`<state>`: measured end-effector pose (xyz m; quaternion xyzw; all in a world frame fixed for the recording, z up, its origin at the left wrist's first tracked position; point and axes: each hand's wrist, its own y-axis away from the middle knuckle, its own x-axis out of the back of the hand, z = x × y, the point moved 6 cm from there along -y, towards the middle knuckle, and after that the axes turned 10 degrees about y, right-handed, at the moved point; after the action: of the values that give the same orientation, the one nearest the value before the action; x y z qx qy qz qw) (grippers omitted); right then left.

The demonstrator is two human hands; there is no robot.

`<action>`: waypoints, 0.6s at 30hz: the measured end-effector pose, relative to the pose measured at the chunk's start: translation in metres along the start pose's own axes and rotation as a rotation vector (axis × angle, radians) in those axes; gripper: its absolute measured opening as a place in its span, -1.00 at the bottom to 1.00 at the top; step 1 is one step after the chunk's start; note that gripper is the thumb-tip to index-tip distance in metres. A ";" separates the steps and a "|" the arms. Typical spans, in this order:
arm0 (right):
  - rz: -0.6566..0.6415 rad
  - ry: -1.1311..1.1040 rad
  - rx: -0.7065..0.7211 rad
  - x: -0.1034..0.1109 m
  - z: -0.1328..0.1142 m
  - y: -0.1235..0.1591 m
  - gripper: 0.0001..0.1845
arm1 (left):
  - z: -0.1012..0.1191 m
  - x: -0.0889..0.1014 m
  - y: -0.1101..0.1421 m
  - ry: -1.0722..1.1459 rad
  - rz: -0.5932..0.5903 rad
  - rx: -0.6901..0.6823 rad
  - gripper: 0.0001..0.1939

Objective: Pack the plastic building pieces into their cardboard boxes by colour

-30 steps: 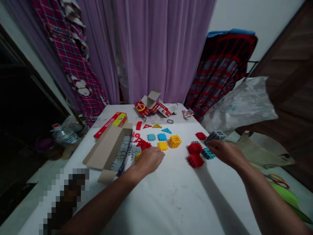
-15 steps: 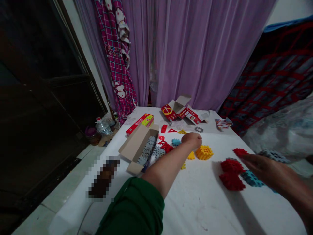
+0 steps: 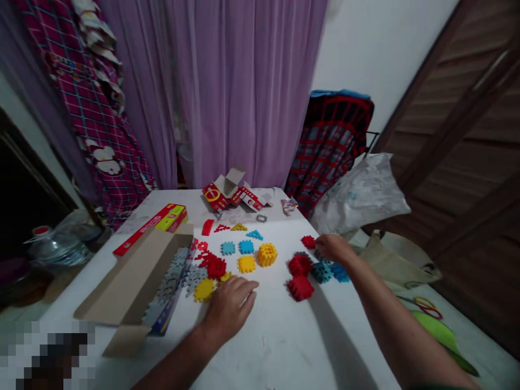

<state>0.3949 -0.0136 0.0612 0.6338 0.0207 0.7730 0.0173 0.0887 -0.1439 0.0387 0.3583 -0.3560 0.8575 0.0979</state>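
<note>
My left hand (image 3: pixel 232 304) lies low over the white table, fingers apart and empty, just beside a yellow toothed plate (image 3: pixel 204 291) and a smaller yellow piece (image 3: pixel 226 277). At the right, my right hand (image 3: pixel 335 249) has its fingers curled down, with a red toothed piece (image 3: pixel 307 241) just off the fingertips. A dark grey block (image 3: pixel 324 257) is partly hidden beneath it; whatever the fingers hold is hidden. Nearer me stand red blocks (image 3: pixel 300 288), a teal block (image 3: pixel 322 272) and a blue one (image 3: pixel 340 272). A yellow block (image 3: pixel 267 254) stands between the hands.
An open carton (image 3: pixel 122 276) of grey plates (image 3: pixel 173 276) lies left, with a red-yellow box (image 3: pixel 156 225) behind. Flat blue pieces (image 3: pixel 246 247) and a yellow square (image 3: pixel 246 264) lie mid-table. A torn red carton (image 3: pixel 233 195) sits at the back.
The view has turned right. My left hand has drawn back towards me from beside the yellow block, and its fingers have spread. My right hand stays by the red piece, its fingers now curled.
</note>
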 end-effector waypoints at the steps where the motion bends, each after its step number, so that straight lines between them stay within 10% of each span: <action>1: -0.044 0.021 0.015 -0.006 -0.003 -0.005 -0.69 | -0.003 0.004 0.012 -0.023 0.042 -0.037 -0.74; 18: -0.359 0.269 0.403 -0.049 -0.046 -0.032 -0.41 | -0.005 0.043 0.050 -0.185 0.146 -0.188 -0.69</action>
<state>0.3591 0.0152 0.0026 0.5026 0.2875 0.8149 0.0247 0.0333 -0.1807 0.0388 0.3979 -0.4675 0.7885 0.0352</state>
